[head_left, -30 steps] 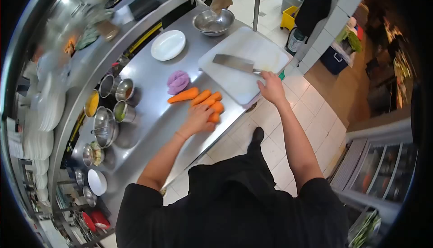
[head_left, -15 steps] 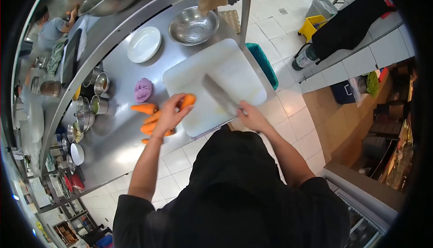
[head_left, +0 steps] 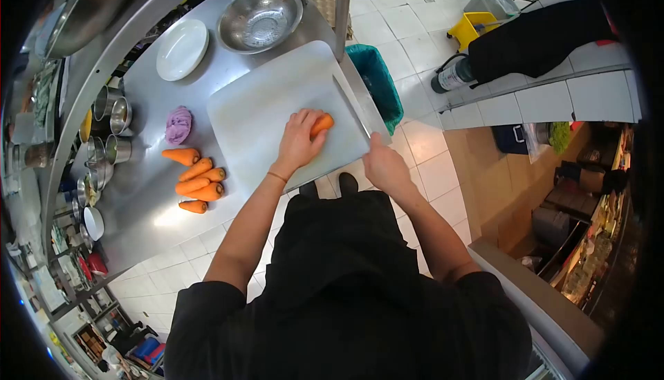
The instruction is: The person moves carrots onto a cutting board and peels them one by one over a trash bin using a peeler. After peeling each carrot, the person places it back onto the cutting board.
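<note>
My left hand (head_left: 301, 138) is closed over a carrot (head_left: 322, 125) on the white cutting board (head_left: 256, 96); only the carrot's right end shows past my fingers. My right hand (head_left: 387, 164) grips the handle of a knife (head_left: 352, 107), which my fist hides. The blade points away from me, near the board's right edge and apart from the carrot. Left of the board, several carrots (head_left: 200, 183) lie in a loose pile on the steel counter (head_left: 142, 221). A crumpled purple cloth (head_left: 178, 125) sits just beyond them.
A perforated steel bowl (head_left: 261, 22) and a white oval plate (head_left: 182, 49) stand behind the board. Small metal pots (head_left: 118, 149) line the counter's left side. A green-lined bin (head_left: 377, 86) is close by the right edge. A shelf post (head_left: 343, 6) rises at the back.
My left hand has carried the carrot from the board's left edge to its right-hand part and set it down. The knife has moved rightward, toward the board's edge. My view has shifted too.
</note>
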`<state>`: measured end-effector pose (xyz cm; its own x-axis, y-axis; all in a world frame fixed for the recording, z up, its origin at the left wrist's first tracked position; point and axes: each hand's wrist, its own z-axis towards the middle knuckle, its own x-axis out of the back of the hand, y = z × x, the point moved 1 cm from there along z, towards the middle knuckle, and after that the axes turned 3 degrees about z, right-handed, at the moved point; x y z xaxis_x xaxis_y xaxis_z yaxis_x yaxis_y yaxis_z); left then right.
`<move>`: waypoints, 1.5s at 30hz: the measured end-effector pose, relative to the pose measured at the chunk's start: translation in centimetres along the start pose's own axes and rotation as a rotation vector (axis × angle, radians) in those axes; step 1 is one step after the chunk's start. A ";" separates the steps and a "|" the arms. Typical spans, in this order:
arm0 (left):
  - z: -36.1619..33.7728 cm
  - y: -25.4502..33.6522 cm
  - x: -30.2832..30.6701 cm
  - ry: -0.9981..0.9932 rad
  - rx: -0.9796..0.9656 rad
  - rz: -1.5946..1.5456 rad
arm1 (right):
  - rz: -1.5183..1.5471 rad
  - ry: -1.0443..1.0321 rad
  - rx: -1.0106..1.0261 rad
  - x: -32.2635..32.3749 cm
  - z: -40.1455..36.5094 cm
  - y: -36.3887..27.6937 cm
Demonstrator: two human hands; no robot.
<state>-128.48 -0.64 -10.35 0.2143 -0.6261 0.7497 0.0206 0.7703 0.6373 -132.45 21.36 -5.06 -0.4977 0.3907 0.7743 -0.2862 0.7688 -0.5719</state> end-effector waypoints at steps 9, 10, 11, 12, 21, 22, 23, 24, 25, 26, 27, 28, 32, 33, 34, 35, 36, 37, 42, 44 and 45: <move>0.9 0.5 0.5 -0.112 -0.004 0.065 | -0.106 -0.273 -0.018 3.8 -3.4 -4.4; 1.0 0.4 0.5 -0.118 -0.010 0.045 | -0.110 -0.295 -0.040 3.8 -3.5 -4.4; 1.0 0.3 0.5 -0.117 -0.014 0.039 | -0.112 -0.316 -0.062 3.7 -3.5 -4.4; 1.0 0.1 0.5 -0.105 -0.038 0.035 | -0.114 -0.313 -0.068 2.6 -2.9 -4.0; 0.2 -2.8 2.7 0.104 -0.030 0.072 | -0.006 -0.107 0.064 -0.9 4.2 -0.2; -0.1 -3.9 3.6 0.188 0.008 0.175 | -0.050 -0.134 0.043 0.1 4.2 0.4; -0.2 -5.0 4.5 0.201 0.022 0.186 | -0.096 -0.171 0.027 0.9 4.3 1.2; -0.5 -6.0 5.5 0.188 0.110 0.168 | -0.150 -0.147 0.025 1.7 4.7 1.9; -1.1 -6.7 6.3 0.178 0.200 0.151 | -0.153 -0.165 0.054 2.5 5.1 2.4; -1.7 -6.5 7.1 0.195 0.223 0.165 | -0.220 -0.154 0.060 3.4 5.5 2.9; -2.3 -5.9 8.1 0.270 0.281 0.186 | -0.288 -0.138 0.071 4.2 6.1 3.5; -2.8 -5.7 9.1 0.346 0.339 0.208 | -0.302 -0.137 0.142 4.7 6.5 4.3; -9.5 -11.2 13.3 0.487 0.543 0.485 | -0.129 -0.083 0.219 5.8 5.0 3.0; -10.9 -11.1 15.1 0.462 0.589 0.519 | -0.048 -0.083 0.233 5.1 4.7 3.4; -12.4 -11.6 16.3 0.490 0.645 0.547 | -0.014 -0.093 0.252 4.2 4.6 3.5; -13.9 -12.4 17.4 0.514 0.689 0.559 | 0.012 -0.095 0.256 3.3 4.5 3.6; -15.0 -12.8 18.6 0.528 0.713 0.580 | 0.020 -0.114 0.284 2.6 4.5 4.2; -15.5 -13.4 19.5 0.459 0.703 0.624 | 0.024 -0.144 0.283 1.9 4.7 4.9; -14.4 -16.0 22.1 0.172 0.513 0.777 | -0.022 -0.192 0.240 1.3 3.9 4.5; -13.3 -18.6 22.0 -0.159 0.350 0.867 | 0.011 -0.168 0.209 0.7 4.0 4.0; -12.3 -18.3 22.7 -0.256 0.407 0.792 | 0.048 -0.158 0.201 0.6 3.9 3.7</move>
<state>-112.02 -27.48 -7.21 -0.2036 0.0202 0.9788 -0.3948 0.9132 -0.1010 -136.96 22.50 -7.81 -0.6322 0.3280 0.7019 -0.4081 0.6291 -0.6616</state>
